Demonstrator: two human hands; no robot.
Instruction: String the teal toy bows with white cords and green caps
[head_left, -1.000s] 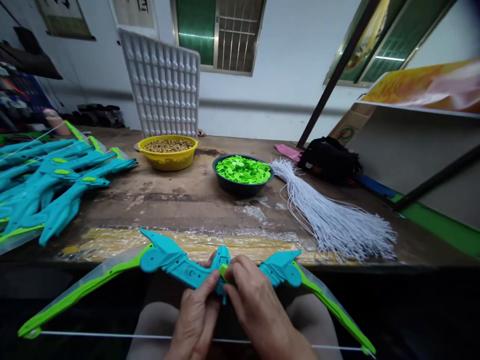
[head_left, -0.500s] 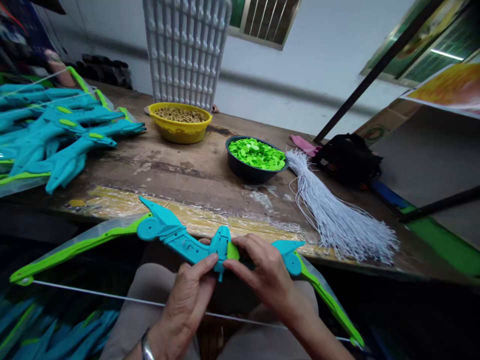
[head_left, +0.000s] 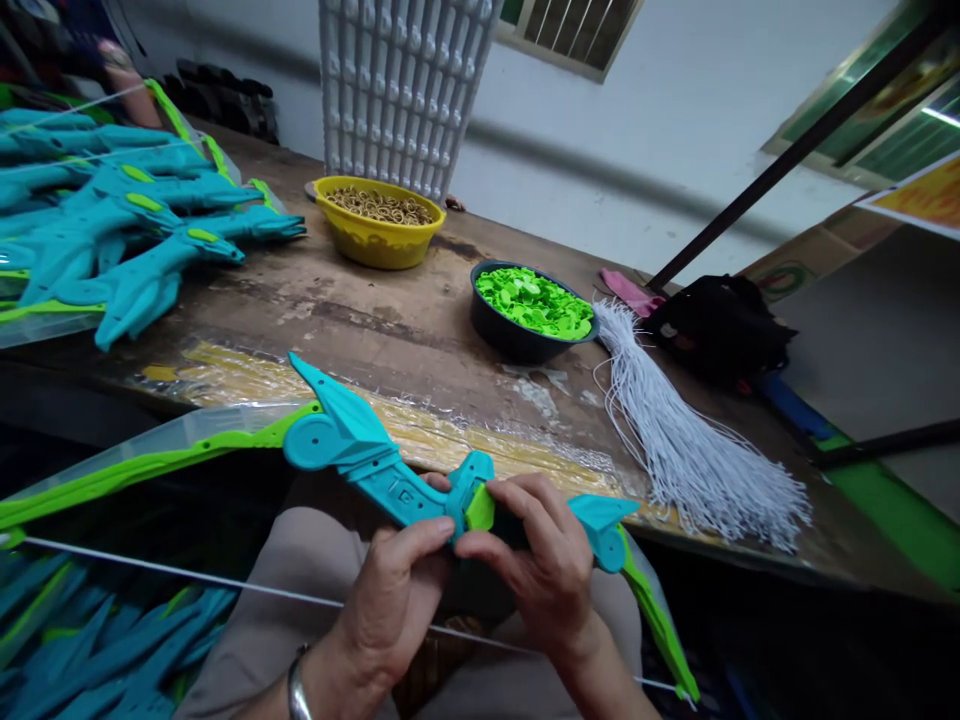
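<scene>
A blue toy bow (head_left: 405, 490) with green limbs and a white string lies across my lap, just below the table's front edge. My left hand (head_left: 394, 595) is closed round the middle of the bow, with its thumb on the front. Between the thumb and fingers of my right hand (head_left: 540, 560) is a small green plastic piece (head_left: 481, 508), held against the blue centre part of the bow. Fingers of my right hand hide the stretch of the bow to the right of that piece.
On the wooden table (head_left: 360, 320) stand a yellow bowl (head_left: 382, 245) of brass-coloured rings and a black bowl (head_left: 517, 340) of green pieces. A bundle of white strings (head_left: 690, 440) lies at right, near a black bag (head_left: 720, 325). Several blue bows (head_left: 142, 220) are piled at left.
The green piece has turned to lie flatter against the bow's centre. The bow is tilted more, its right end lower, and the view has shifted slightly.
</scene>
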